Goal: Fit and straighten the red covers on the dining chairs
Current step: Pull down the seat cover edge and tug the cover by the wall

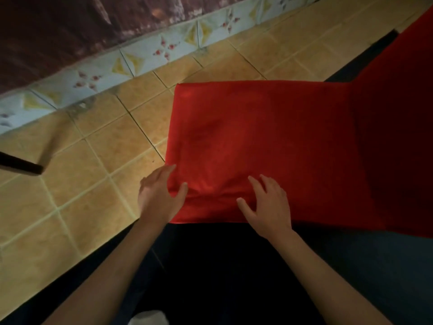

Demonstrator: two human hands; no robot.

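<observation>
A home dining room: tan floor tiles (98,174), a patterned tile skirting (145,55) along the wall, a dining chair dressed in a red cover (269,141), a dark furniture leg (21,164) nearby.

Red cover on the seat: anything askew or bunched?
Yes. The red cover has a raised fold near the front edge, running between the left hand and right hand; elsewhere it lies smooth.
</observation>
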